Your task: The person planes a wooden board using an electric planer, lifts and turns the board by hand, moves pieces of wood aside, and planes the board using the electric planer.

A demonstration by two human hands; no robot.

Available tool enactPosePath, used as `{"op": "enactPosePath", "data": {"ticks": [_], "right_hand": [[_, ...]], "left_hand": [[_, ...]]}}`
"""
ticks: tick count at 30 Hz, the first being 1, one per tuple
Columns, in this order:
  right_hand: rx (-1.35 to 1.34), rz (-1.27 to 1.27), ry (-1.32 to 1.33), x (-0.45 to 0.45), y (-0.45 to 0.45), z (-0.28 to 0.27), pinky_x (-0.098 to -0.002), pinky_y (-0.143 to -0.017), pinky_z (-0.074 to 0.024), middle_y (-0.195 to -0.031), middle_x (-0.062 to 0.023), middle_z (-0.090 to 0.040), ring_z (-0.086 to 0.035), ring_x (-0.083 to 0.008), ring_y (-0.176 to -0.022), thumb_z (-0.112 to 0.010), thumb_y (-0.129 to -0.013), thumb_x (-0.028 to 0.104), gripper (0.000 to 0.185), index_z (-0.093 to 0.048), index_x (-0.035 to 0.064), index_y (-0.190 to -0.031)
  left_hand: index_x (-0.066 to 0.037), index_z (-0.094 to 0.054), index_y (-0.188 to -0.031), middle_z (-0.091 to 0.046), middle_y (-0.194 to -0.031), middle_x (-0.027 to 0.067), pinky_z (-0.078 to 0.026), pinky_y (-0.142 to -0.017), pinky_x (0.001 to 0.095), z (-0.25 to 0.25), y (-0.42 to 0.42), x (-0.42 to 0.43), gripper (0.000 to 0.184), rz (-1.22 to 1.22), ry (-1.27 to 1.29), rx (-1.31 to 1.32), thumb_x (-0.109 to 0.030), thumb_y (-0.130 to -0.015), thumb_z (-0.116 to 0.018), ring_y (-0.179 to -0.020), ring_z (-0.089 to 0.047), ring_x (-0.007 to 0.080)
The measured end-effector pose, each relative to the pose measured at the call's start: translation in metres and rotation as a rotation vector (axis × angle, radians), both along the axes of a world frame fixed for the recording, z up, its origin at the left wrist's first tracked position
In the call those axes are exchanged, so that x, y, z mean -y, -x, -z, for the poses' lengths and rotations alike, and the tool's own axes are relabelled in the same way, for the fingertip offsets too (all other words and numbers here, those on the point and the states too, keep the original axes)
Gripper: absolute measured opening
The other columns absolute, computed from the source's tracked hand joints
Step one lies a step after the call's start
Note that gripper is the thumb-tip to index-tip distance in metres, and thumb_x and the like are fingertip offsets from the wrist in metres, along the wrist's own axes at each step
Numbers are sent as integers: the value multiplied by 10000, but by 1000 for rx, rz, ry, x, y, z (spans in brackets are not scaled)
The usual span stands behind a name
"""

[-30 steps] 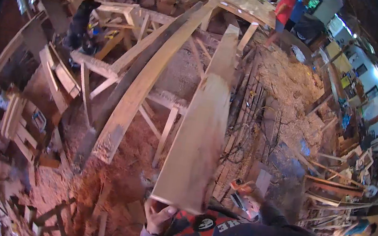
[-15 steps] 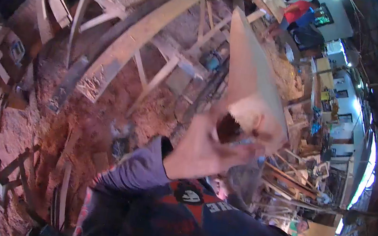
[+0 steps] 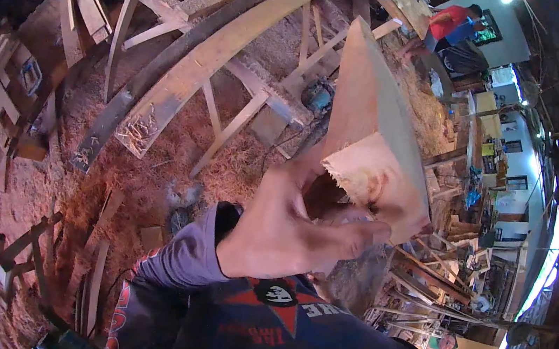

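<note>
My left hand (image 3: pixel 300 230) is closed around the near end of a thick wooden beam (image 3: pixel 357 93). The beam is pale and tapers away from me, tilted upward. Its cut end faces me, with a ragged, splintered edge beside my palm. My thumb presses along the lower side of that end, and the other fingers are partly hidden behind the wood. My right hand does not show; the beam and my torso cover the area beyond.
A long curved plank (image 3: pixel 202 65) rests on wooden trestles (image 3: pixel 237 123) to the left. Shavings (image 3: pixel 179 133) cover the ground. Loose boards (image 3: pixel 5 85) are stacked at far left. Another person in a red top (image 3: pixel 448 20) is at the upper right. Timber lies at right.
My left hand keeps its grip on the beam. The view has shifted slightly and is sharper, so the beam's cut end shows more clearly.
</note>
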State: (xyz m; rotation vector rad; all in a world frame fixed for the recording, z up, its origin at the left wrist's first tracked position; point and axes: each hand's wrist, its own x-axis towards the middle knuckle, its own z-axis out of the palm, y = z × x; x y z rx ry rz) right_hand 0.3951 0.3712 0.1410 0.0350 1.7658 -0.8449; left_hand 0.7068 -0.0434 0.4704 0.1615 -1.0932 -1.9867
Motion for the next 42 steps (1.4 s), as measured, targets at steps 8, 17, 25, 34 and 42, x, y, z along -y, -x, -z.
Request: {"op": "enactPosePath", "data": {"ticks": [8, 17, 25, 34, 42], "right_hand": [[-30, -27, -65, 15, 8, -7, -258, -376, -281, -646, 30, -469, -415, -83, -459, -611, -948, 72, 101, -598, 128, -866], [-26, -32, -92, 28, 14, -8, -258, -385, -295, -655, 28, -491, -434, -84, -469, -611, -937, 50, 83, -624, 124, -902], [-21, -22, -91, 41, 15, -8, -258, -392, -307, -663, 26, -512, -450, -85, -477, -611, -927, 31, 96, -648, 120, -933], [-17, -13, -85, 48, 12, -3, -258, -401, -320, -673, 23, -535, -468, -86, -487, -612, -916, 10, 134, -675, 116, -969], [-32, -21, -51, 62, 10, -1, -259, -408, -333, -681, 21, -555, -485, -87, -496, -612, -906, -9, 176, -699, 112, -1001]], "left_hand": [[56, -467, -1429, -695, -1225, 110, -570, -976, 313, -7, 2, 8, 673, 38, 32, 32, -6, -851, -807, -1120, -686, 171], [69, -550, -1295, -722, -1135, 105, -577, -922, 286, -16, -1, 13, 548, 77, -86, 13, 12, -827, -830, -1056, -697, 151], [71, -638, -1179, -722, -1113, 102, -578, -889, 284, -13, -3, 14, 437, -9, -68, 46, 25, -805, -858, -1010, -697, 148], [91, -497, -1384, -707, -1180, 129, -574, -943, 304, -19, -12, 19, 642, 44, 25, 121, -40, -855, -836, -1086, -671, 148], [108, -635, -1122, -751, -971, 114, -596, -858, 298, -26, 1, 9, 371, -19, -59, -34, 16, -828, -842, -935, -734, 167]]}}
